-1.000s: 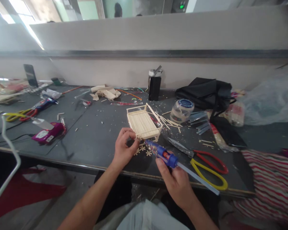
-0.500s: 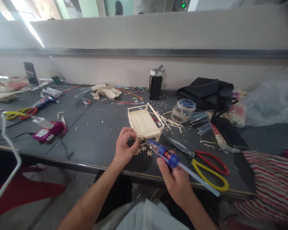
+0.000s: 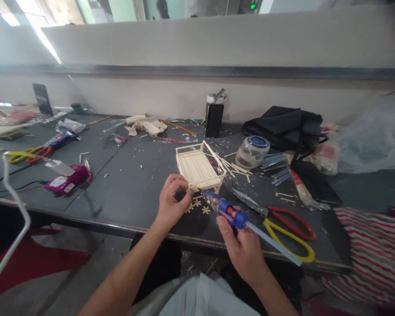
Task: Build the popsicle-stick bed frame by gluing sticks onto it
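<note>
My right hand [image 3: 242, 245] is wrapped round a blue hot glue gun [image 3: 224, 208], a clear glue stick [image 3: 273, 242] poking out of its back end. Its nozzle points left and meets a small pale wooden piece [image 3: 193, 188] pinched in the fingertips of my left hand [image 3: 174, 197]; that piece looks star-shaped, though fingers partly cover it. Just behind stands a small bed-like frame of thin wooden sticks [image 3: 199, 166], with a slatted base and raised rails. Star-shaped stick pieces [image 3: 206, 210] lie on the table below the nozzle.
Large scissors [image 3: 283, 224] with red and yellow handles lie at the right. Beyond are loose sticks [image 3: 237, 167], a jar with a blue lid [image 3: 253, 151], a black bag [image 3: 283, 125] and an upright phone [image 3: 214, 120]. A purple power strip [image 3: 67, 180] sits at left.
The view has shifted very slightly. Both hands, the glue gun and the small wooden piece keep practically the same positions.
</note>
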Tool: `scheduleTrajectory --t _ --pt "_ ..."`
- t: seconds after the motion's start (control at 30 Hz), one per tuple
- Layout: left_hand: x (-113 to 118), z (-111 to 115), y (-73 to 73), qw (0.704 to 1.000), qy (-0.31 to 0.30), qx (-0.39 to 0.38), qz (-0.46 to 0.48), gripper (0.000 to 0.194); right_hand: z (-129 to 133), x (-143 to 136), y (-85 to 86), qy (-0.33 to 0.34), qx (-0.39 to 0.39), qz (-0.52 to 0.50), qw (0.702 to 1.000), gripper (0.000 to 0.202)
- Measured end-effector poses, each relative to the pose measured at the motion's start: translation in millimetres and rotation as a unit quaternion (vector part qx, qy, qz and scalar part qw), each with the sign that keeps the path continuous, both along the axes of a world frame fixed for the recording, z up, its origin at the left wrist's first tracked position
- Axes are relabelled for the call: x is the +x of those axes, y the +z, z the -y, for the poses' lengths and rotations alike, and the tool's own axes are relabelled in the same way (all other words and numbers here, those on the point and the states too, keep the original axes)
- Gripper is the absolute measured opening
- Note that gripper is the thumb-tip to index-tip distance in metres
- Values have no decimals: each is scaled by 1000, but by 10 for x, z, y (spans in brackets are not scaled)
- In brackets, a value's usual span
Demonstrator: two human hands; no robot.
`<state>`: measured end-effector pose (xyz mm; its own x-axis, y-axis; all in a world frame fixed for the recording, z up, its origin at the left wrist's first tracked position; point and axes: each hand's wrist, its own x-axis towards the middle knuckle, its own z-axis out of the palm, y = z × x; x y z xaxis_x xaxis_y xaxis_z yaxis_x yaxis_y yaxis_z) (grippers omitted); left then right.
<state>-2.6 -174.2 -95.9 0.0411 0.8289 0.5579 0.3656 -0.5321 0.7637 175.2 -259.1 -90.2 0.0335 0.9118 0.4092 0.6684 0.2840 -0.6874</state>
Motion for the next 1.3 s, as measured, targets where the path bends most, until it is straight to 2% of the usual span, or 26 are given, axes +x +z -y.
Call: scheduleTrajectory --t 0.37,0.9,1.3 --pt "3 -8 4 1000 0 6 -2 10 -2 7 -22 15 -13 -3 1000 24" --pt "-1 -7 -11 1000 -5 10 3 11 -20 2 -31 9 13 6 1000 30" --pt "-1 -6 15 1000 -16 6 9 10 31 -23 -22 23 -6 -39 999 28"
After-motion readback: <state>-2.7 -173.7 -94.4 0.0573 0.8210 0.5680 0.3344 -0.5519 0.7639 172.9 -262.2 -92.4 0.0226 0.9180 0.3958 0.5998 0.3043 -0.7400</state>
